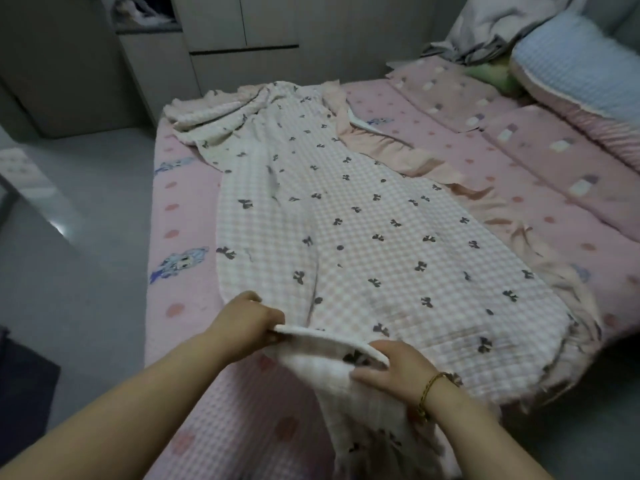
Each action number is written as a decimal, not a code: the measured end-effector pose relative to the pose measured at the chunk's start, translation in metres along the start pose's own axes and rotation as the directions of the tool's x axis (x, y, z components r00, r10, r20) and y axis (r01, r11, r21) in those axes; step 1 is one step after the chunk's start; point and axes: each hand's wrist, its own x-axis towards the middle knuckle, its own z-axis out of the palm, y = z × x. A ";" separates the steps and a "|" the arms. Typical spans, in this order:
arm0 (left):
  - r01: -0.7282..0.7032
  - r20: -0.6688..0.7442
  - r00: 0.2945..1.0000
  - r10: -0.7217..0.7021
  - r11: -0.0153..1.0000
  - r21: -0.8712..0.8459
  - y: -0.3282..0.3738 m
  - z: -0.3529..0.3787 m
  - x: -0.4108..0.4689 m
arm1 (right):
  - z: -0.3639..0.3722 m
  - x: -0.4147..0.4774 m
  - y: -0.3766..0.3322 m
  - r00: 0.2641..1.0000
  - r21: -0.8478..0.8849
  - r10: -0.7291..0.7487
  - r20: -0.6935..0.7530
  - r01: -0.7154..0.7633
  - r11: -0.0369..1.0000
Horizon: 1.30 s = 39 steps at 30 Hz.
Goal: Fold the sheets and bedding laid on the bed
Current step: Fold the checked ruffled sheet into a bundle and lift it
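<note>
A pink-and-white checked blanket (346, 230) with dark bow prints lies lengthwise down the middle of the bed, bunched at its far end. A peach ruffled trim (408, 154) runs along its right side. My left hand (246, 323) pinches the blanket's near edge at the left. My right hand (391, 365), with a gold bracelet on the wrist, grips the same edge a little to the right. The edge is lifted off the bed between both hands, and part of the blanket hangs down toward me.
The bed carries a pink dotted sheet (180, 216) with cartoon figures. A pink quilt (540, 157), a blue pillow (571, 60) and a grey crumpled cover (491, 32) lie at the right and far right. Grey cabinets (242, 39) stand behind; the floor (86, 220) is at left.
</note>
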 end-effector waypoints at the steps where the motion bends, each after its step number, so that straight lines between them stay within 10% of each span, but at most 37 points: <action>1: -0.002 0.106 0.994 0.001 1.000 0.008 0.001 -0.005 -0.005 | 0.006 -0.001 -0.002 0.995 -0.080 0.066 0.073 -0.061 0.995; 8: -0.013 0.455 0.890 -0.015 0.998 0.058 0.002 -0.008 -0.042 | 0.040 -0.004 -0.022 0.992 -0.289 0.087 0.091 -0.057 0.956; 13: -0.119 0.254 0.965 0.062 0.969 0.217 -0.018 0.007 -0.051 | 0.049 -0.014 -0.040 0.999 -0.091 -0.031 -0.040 0.027 0.996; 17: -0.044 0.023 0.999 0.046 0.994 -0.096 -0.064 0.019 -0.034 | 0.046 0.004 -0.053 0.962 0.202 0.091 -0.259 -0.038 0.979; 25: 0.007 0.329 0.918 0.219 0.823 -0.568 -0.182 0.027 0.016 | 0.053 0.085 -0.116 0.805 0.574 0.471 -0.361 -0.206 0.792; 32: -0.594 0.527 0.694 0.491 0.804 0.034 -0.246 0.047 0.029 | 0.096 0.083 -0.166 0.785 0.290 0.605 -0.134 -0.553 0.781; 36: -0.348 0.182 0.881 0.438 0.858 -0.377 -0.270 0.070 0.033 | 0.128 0.075 -0.181 0.701 0.118 0.706 0.100 -0.713 0.691; 39: -0.003 0.235 0.937 0.258 0.678 -0.735 -0.246 0.046 0.032 | 0.144 0.070 -0.182 0.704 0.090 0.709 0.019 -0.708 0.701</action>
